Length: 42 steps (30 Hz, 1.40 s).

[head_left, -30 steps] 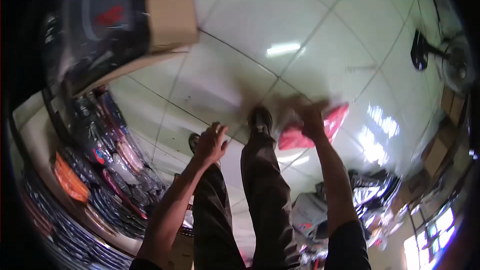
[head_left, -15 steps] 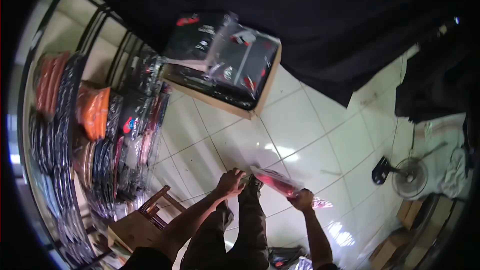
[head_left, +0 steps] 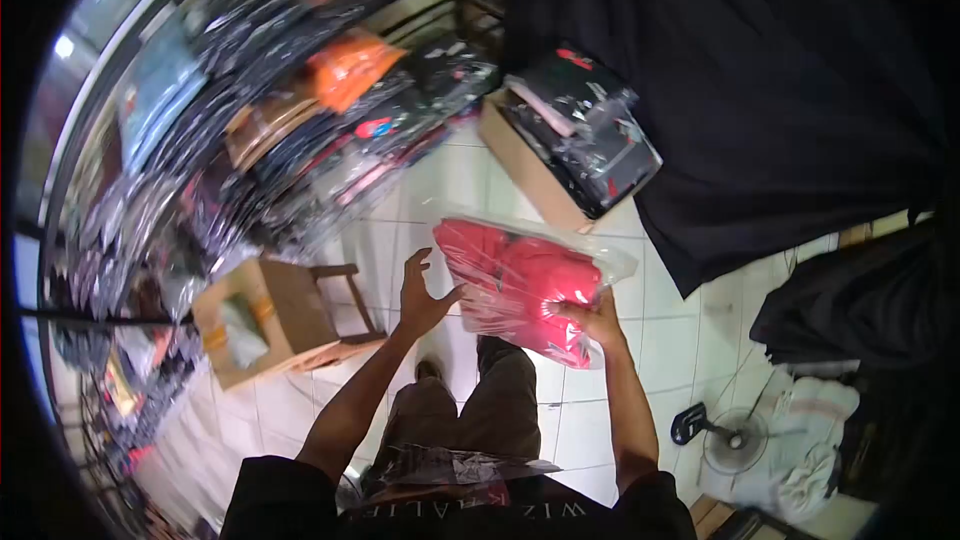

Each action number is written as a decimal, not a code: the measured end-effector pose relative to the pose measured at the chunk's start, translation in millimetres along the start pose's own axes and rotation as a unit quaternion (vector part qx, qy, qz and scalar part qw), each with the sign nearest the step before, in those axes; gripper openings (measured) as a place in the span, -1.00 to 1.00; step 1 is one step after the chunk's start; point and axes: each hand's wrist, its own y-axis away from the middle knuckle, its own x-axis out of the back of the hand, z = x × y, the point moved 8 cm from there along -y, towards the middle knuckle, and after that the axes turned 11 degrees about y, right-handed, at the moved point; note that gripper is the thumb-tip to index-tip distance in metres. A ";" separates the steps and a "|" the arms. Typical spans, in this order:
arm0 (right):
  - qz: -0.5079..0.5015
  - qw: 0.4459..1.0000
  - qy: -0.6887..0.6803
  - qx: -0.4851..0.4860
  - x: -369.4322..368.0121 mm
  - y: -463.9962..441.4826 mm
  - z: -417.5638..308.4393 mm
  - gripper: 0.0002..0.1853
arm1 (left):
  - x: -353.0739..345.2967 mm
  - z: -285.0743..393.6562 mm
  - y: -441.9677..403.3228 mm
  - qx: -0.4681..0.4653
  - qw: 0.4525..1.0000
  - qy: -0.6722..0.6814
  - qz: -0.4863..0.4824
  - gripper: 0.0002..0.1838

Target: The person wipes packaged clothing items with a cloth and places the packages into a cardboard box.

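In my right hand [head_left: 592,322] is a clear plastic bag with a folded red garment [head_left: 520,275] inside; the thumb lies on top of it near its right end. The bag is held flat in front of me, above the tiled floor. My left hand [head_left: 428,298] is at the bag's left side, its fingers spread and curved, with nothing in its grasp. Whether the left thumb touches the plastic I cannot tell.
Bagged folded clothes [head_left: 270,110] fill the rack on the left. A cardboard box [head_left: 540,170] of black bagged garments stands ahead. Another carton [head_left: 275,315] rests on a wooden chair [head_left: 350,300]. Black cloth [head_left: 760,110] hangs at right, beyond a fan [head_left: 735,440].
My right hand has raised the bagged red garment and turned its broad side up. My left hand remains beside it with spread fingers. The view has swung left toward the rack.
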 end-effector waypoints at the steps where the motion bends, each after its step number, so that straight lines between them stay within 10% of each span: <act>1: -0.007 1.000 0.003 -0.011 -23.7 5.8 -18.8 -0.33 | 29.7 -8.7 12.7 0.055 0.998 0.035 -0.008 -0.08; 5: -0.054 0.995 -0.082 0.014 -128.4 20.5 -63.1 -0.28 | 129.0 -0.9 78.9 0.174 0.931 0.316 -0.047 -0.29; 14: -0.160 0.982 -0.017 -0.099 -316.3 -0.3 -64.0 -0.59 | 303.3 0.8 203.7 0.232 0.914 0.302 0.137 -0.64; 31: -0.198 0.969 0.047 -0.139 -365.1 -40.1 -28.4 -0.53 | 335.6 28.7 216.0 0.304 0.906 0.210 0.207 -0.57; 33: -0.198 0.968 0.038 -0.149 -367.1 -42.9 -24.5 -0.51 | 333.3 15.7 214.5 0.206 0.935 0.198 0.211 -0.52; 35: -0.216 0.965 0.046 -0.138 -375.7 -45.7 -19.3 -0.55 | 334.4 17.0 229.0 0.350 0.900 0.168 0.197 -0.54; 37: -0.237 0.963 0.059 -0.113 -393.0 -48.5 -10.8 -0.61 | 345.9 19.7 226.5 0.186 0.913 0.251 0.263 -0.60; 42: -0.258 0.913 0.316 -0.002 -462.2 -74.6 49.4 -0.58 | 415.3 58.2 262.6 0.160 0.918 0.232 0.280 -0.65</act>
